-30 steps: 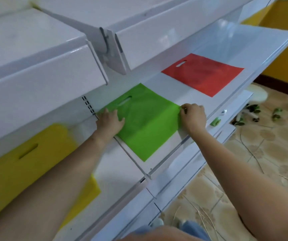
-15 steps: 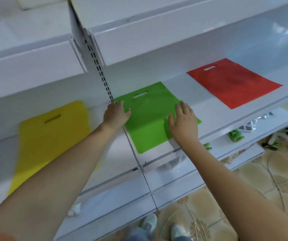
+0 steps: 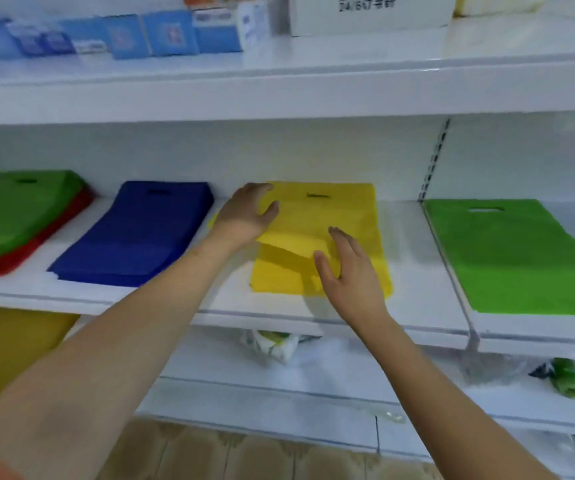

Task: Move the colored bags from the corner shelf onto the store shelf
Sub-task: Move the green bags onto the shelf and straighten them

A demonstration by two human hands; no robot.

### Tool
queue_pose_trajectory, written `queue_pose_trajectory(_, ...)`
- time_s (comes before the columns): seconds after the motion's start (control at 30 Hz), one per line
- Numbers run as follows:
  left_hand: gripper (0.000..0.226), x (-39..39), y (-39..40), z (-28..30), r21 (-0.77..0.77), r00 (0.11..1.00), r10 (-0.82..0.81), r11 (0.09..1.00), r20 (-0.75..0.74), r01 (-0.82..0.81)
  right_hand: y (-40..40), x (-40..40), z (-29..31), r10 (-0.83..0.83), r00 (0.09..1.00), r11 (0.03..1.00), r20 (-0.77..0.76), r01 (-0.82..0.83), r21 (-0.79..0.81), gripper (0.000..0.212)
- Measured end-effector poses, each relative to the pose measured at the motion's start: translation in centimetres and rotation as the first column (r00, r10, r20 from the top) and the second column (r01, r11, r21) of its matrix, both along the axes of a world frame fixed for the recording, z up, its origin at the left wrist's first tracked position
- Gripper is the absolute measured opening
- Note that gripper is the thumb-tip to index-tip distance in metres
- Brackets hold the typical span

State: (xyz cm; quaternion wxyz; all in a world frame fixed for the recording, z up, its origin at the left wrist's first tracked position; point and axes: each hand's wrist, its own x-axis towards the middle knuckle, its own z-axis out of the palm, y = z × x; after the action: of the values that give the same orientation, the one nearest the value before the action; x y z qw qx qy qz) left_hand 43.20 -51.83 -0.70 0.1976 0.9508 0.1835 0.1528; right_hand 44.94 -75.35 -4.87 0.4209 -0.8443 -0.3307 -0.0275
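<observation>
The left hand (image 3: 244,216) lies with its fingers loosely spread at the upper left corner of the yellow bag (image 3: 345,220), thumb over the fabric, gripping nothing that shows. The right hand (image 3: 348,268) is flat and open too — fingers straight, over the bag's lower middle, where a fold of the yellow stuff stands raised just left of the thumb. The bag lies flat on the white shelf (image 3: 279,313), handle slot toward the back wall.

Left of it, just beside the left hand, sits a stack of blue bags (image 3: 133,233); farther left, green bags on red ones (image 3: 12,220). To the right, past the shelf joint, lies a single green bag (image 3: 528,258).

On the shelf above stand blurred blue packets (image 3: 161,36) and a white box (image 3: 369,12) — its print is too blurred to read with certainty.
</observation>
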Motion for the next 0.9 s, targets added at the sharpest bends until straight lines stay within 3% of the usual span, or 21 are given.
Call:
queue_pose_trajectory(0.07, 0.049, -4.1, 5.2, 0.9, -0.085, 0.999, 0.045, 0.995, 0.02, -0.043, 4.7, -3.0, 0.3, -0.013, 0.996, 0.999, 0.083, 0.016, -0.037, 0.055)
queue_pose_trajectory(0.17, 0.052, -9.7, 11.4, 1.4, -0.159, 0.999, 0.019, 0.987, -0.044, -0.025, 10.4, -5.8, 0.2, -0.075, 0.971, 0.94, 0.227, 0.145, -0.309, 0.05)
queue_pose_trajectory(0.27, 0.055, -13.5, 15.3, 0.7, -0.174, 0.993, -0.054, 0.984, -0.104, 0.035, 13.6, -6.4, 0.0, -0.153, 0.982, 0.857, 0.112, 0.188, -0.48, 0.05)
queue_pose_trajectory(0.4, 0.054, -15.6, 18.4, -0.2, -0.187, 0.988, -0.114, 0.978, -0.105, 0.093, 18.9, -8.0, 1.0, -0.197, 0.969, 0.859, 0.149, 0.244, -0.45, 0.05)
queue_pose_trajectory(0.53, 0.053, -17.2, 23.8, -0.4, -0.164, 0.99, -0.093, 0.984, -0.11, 0.074, 26.2, -9.9, 1.7, -0.098, 0.98, 0.902, 0.174, 0.161, -0.4, 0.046)
queue_pose_trajectory(0.73, 0.048, -20.2, 34.8, 0.5, -0.15, 0.986, 0.127, 0.978, -0.108, -0.142, 37.7, -11.9, 0.4, 0.096, 0.976, 0.95, 0.196, -0.032, -0.309, 0.047)
queue_pose_trajectory(0.9, 0.043, -24.9, 43.0, 1.2, -0.057, 0.944, 0.296, 0.95, -0.147, -0.307, 46.6, -14.6, 1.0, 0.263, 0.961, 0.92, 0.085, -0.224, -0.321, 0.053)
